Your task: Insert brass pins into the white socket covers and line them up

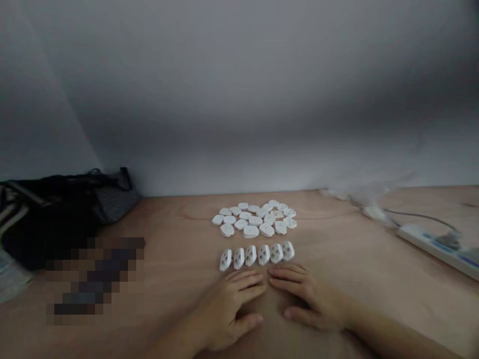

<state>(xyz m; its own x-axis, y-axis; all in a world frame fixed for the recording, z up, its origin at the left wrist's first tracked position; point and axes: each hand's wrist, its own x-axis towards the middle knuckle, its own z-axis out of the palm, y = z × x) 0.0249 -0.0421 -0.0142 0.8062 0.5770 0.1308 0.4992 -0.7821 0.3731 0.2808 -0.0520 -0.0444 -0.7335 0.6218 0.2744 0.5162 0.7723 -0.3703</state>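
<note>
Both hands rest palm down on the wooden table, with nothing held. My left hand lies open, fingers stretched out and thumb apart, just in front of a row of small white plastic pieces. My right hand mirrors it, also open, its fingertips close to the same row. These white pieces stand on edge side by side, with dark holes on their faces; they look like plug adapters. Behind the row, a loose cluster of similar white pieces lies mostly flat, a few overlapping.
At the left sits a black bag with a striped side. A pixelated dark long object lies nearer. A white power strip with a grey cable is at the right, beside crumpled clear plastic. A pale wall rises behind the table.
</note>
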